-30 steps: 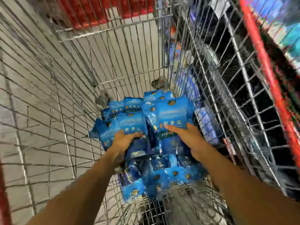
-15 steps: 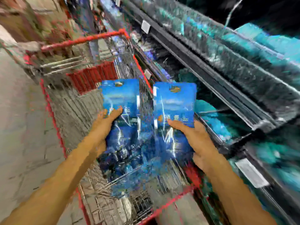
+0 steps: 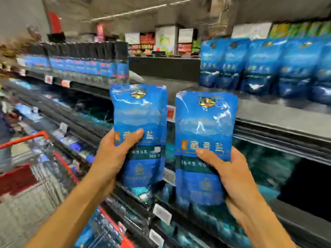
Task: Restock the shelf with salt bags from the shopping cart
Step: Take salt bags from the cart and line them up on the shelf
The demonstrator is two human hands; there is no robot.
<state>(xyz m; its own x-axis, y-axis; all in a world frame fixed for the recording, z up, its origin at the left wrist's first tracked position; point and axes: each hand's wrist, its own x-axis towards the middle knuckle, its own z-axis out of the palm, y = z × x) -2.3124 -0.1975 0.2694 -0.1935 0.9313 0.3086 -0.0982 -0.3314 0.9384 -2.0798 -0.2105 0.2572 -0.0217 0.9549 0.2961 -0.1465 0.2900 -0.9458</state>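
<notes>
While my left hand (image 3: pixel 114 154) grips one blue salt bag (image 3: pixel 138 133), my right hand (image 3: pixel 227 174) grips another (image 3: pixel 204 145). The shelf (image 3: pixel 268 111) holds a row of matching bags (image 3: pixel 265 68).

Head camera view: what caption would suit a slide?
Each hand, left and right, holds a blue salt bag upright before a part-stocked shelf.

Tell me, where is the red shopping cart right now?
In the head view the red shopping cart sits low at the left edge, beside the shelves and left of the left hand.
</notes>
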